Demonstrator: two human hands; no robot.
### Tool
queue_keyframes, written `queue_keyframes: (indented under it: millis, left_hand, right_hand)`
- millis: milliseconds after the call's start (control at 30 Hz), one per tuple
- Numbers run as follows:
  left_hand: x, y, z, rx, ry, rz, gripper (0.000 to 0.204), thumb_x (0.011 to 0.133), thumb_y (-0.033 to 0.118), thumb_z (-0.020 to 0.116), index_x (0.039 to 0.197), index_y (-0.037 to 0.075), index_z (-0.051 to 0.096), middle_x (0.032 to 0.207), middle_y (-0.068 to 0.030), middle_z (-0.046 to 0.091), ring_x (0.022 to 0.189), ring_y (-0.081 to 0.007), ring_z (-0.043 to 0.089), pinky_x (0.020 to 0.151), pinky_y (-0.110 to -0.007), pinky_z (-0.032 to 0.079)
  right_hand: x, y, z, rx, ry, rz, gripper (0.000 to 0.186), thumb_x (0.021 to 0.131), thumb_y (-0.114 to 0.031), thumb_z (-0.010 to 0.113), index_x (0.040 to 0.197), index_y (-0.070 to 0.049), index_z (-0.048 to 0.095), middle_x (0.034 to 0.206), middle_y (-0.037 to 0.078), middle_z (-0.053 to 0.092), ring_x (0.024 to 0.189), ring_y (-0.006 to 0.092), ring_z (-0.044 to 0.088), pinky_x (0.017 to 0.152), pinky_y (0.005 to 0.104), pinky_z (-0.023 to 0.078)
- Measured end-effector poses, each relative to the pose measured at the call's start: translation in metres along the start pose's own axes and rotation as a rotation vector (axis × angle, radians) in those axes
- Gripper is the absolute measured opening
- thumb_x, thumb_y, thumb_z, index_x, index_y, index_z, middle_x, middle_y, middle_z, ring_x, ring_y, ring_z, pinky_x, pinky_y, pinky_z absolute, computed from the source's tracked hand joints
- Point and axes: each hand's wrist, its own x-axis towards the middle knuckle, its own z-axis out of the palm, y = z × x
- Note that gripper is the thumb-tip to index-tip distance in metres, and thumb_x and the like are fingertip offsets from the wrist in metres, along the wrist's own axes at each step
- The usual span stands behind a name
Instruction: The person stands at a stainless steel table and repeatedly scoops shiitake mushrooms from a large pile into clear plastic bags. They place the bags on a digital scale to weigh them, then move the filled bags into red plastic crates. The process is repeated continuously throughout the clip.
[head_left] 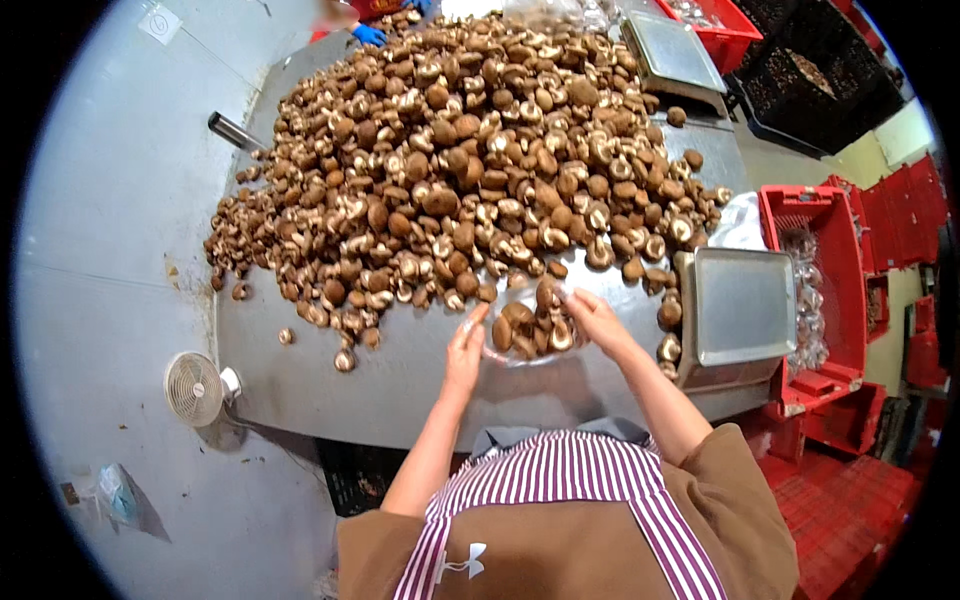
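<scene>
Metal table [300,390], mushroom heap [450,180] beyond; left fingers [470,327], right fingers [582,306] nearly closed, gripping clear bag [515,358], mushrooms [518,316] inside.

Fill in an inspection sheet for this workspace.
Surface: metal table, largely covered.
Job's things: large heap of brown mushrooms; clear bag with several mushrooms inside.
Clutter: stray mushrooms left of the bag.
Grip: left hand and right hand hold the bag's opposite sides.
Cables: thin line, probably a cord, by the fan.
Surroundings: metal-topped platform and red crate at right; another person's blue glove beyond.
</scene>
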Motion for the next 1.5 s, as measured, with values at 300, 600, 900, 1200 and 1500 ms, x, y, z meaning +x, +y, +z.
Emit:
queue_keyframes:
  millis: [300,600,900,1200,1500]
  left_hand:
    - [-0.054,0.064,0.044,0.132,0.004,0.292,0.035,0.104,0.022,0.044,0.128,0.002,0.060,0.133,-0.0128,0.057,0.070,-0.0128,0.066,0.069,-0.025,0.053]
    - [-0.038,0.022,0.069,0.019,0.013,-0.084,0.033,0.102,0.020,0.048,0.124,0.000,0.062,0.077,-0.0018,0.065,0.060,-0.0061,0.053,0.059,-0.021,0.045]
    - [-0.069,0.139,0.166,-0.047,-0.268,0.119,0.047,0.101,0.017,0.045,0.146,0.006,0.040,0.065,0.0024,0.052,0.059,-0.0043,0.045,0.056,-0.020,0.039]
    - [-0.040,0.144,0.308,-0.178,-0.468,0.131,0.058,0.100,0.019,0.045,0.152,0.004,0.024,0.068,-0.0059,0.059,0.060,-0.0098,0.052,0.057,-0.024,0.043]
    - [-0.007,0.069,0.370,-0.131,-0.389,0.018,0.055,0.098,0.016,0.050,0.149,0.006,0.031,0.076,-0.0064,0.065,0.061,-0.0080,0.056,0.056,-0.022,0.046]
  right_hand:
    - [-0.058,0.006,-0.030,0.239,0.355,-0.364,0.030,0.104,-0.023,0.046,0.111,-0.002,0.067,0.077,-0.001,0.065,0.050,0.0018,0.049,0.045,0.0179,0.040]
    - [-0.036,0.076,-0.068,-0.645,0.616,-0.500,0.022,0.098,-0.019,0.054,0.100,-0.002,0.068,0.076,0.009,0.061,0.067,0.0185,0.059,0.065,0.0340,0.048]
    - [-0.104,-0.015,-0.142,0.132,0.576,-0.521,0.022,0.100,-0.023,0.056,0.097,-0.007,0.071,0.063,-0.008,0.050,0.049,0.0008,0.041,0.043,0.0188,0.031]
    - [-0.183,-0.061,-0.295,-0.001,0.784,-0.566,0.020,0.097,-0.020,0.060,0.097,-0.003,0.071,0.060,-0.006,0.054,0.051,0.0024,0.046,0.046,0.0212,0.036]
    - [-0.178,0.031,-0.371,-0.029,0.709,-0.364,0.041,0.088,-0.023,0.071,0.120,0.000,0.060,0.084,-0.001,0.062,0.072,0.0088,0.055,0.063,0.0247,0.046]
